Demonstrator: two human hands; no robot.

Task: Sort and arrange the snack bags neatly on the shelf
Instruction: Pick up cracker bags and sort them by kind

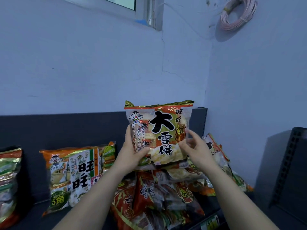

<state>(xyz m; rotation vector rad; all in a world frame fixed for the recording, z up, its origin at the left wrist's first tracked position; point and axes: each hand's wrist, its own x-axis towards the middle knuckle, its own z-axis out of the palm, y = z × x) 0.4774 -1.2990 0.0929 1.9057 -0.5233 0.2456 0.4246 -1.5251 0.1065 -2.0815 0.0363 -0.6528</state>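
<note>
— What are we holding?

— A snack bag (157, 130), upright, with its printed front facing us and its gold top edge uppermost. We hold it in the air, in front of the shelf's dark back panel (66, 127) and above the pile of bags (157, 193).

— How do our hands sit on it?

— Our left hand (131, 153) grips the lower left edge: the thumb lies across the front and the fingers go behind, where we cannot see them. Our right hand (194, 146) grips the lower right edge, with curled fingers closing on the wrapper's side.

— And the bags under it?

— The pile lies jumbled on the shelf (29, 218), red and orange packs overlapping at odd angles, just under the bag we hold. To the left, well apart from the pile, an orange and white bag (73, 176) stands against the back panel, with a smaller green pack (108, 156) just beside it. Another bag (10, 171) shows at the far left edge. To the right, more bags (216, 151) lean toward the corner.

— Anything on the wall?

— A coil of pink wire (237, 14) hangs high on the right.
</note>
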